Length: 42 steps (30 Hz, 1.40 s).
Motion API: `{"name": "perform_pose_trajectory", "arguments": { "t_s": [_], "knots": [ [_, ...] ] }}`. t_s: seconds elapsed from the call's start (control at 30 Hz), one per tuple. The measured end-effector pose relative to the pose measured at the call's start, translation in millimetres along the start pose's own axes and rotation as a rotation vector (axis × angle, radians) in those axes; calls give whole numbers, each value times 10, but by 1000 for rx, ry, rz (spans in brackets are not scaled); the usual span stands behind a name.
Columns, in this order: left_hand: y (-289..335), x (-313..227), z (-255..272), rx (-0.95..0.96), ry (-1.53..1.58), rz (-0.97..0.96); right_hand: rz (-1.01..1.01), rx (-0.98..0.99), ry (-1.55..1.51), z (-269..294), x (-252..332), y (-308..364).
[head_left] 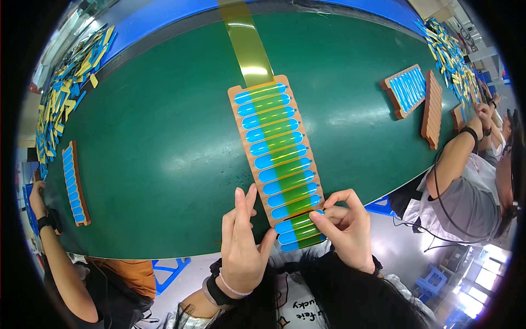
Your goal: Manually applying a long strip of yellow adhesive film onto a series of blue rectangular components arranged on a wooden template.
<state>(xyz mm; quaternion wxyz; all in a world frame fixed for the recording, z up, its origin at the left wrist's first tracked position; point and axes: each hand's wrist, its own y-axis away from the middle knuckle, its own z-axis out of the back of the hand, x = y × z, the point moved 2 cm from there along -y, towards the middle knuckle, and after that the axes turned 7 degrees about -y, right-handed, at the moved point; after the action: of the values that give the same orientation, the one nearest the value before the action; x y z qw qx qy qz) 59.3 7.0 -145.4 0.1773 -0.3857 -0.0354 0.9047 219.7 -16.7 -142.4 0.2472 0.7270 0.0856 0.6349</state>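
A long brown grooved tray (300, 107) lies lengthwise before me, with a row of blue round-ended strips (267, 175) across it. Clear yellow tape (246, 46) runs from the table's far side down over the middle of these strips. At the near end, a few taped strips (296, 233) hang past the tray toward me. My right hand (349, 227) pinches the right edge of this taped end between thumb and forefinger. My left hand (241, 241) is held open beside the tray's near left corner, fingers stretched upward, its thumb close to the strips' left ends.
Piles of loose blue and yellow strips (68, 98) lie at far left and far right (446, 52). A filled tray (405, 90) and a brown grooved block (432, 109) stand at right; another filled tray (74, 183) is at left. People's arms (455, 159) reach in from both sides.
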Motion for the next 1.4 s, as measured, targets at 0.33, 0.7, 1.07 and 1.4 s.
{"name": "perform_pose_trajectory", "arguments": {
  "t_s": [0.33,0.7,1.07,1.4],
  "knots": [
    [-49,37,192,50,-372,-459,-41,0,-53,-16,19,-38],
    [-26,54,181,282,-469,-652,-43,0,-11,-21,46,-45],
    [-47,26,166,320,-473,-540,68,-60,290,39,147,60],
    [-81,-84,219,275,-575,-639,359,218,457,-106,396,-140]
  ]
}}
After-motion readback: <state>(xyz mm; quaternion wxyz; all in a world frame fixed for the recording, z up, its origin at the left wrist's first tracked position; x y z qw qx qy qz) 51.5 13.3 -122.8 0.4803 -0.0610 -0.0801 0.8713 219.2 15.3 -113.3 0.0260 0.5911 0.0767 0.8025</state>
